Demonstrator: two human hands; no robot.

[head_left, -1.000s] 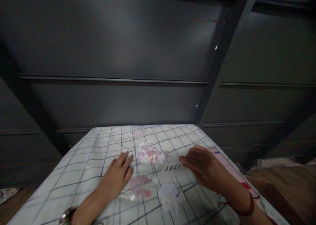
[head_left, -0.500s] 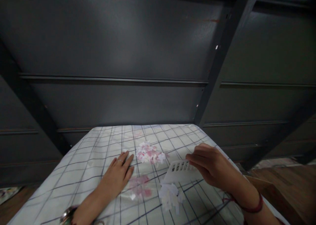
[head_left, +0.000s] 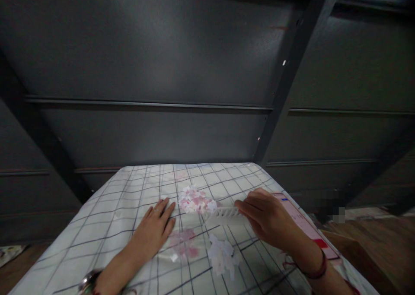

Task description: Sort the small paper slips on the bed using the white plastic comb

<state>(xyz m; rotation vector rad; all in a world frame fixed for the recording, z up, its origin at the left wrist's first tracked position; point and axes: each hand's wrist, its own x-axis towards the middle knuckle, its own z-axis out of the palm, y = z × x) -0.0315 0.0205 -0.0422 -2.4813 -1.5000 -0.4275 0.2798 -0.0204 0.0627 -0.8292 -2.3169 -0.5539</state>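
My right hand [head_left: 264,213] is closed around one end of a flat white plastic piece [head_left: 223,217] with a row of slots along its upper part. Its far end reaches the right side of a heap of pink and white paper scraps [head_left: 196,200]. Nearer to me lies a second heap, of mostly white paper scraps [head_left: 223,254], apart from the plastic piece. My left hand [head_left: 157,221] rests flat on the checked cloth, fingers spread, just left of the pink heap. Beside its thumb is a pink smeared patch [head_left: 184,243]; whether it is stain or film I cannot tell.
A white cloth with dark grid lines [head_left: 129,191] covers the table. On its right side a phone with a pink screen [head_left: 304,226] lies partly behind my right forearm. A dark metal panel wall [head_left: 162,135] stands at the far edge. A cardboard box [head_left: 353,252] sits lower right.
My right hand has moved left and slightly away from me, carrying the slotted plastic piece from beside the white heap to the pink one. The phone has come into view. My left hand stays put.
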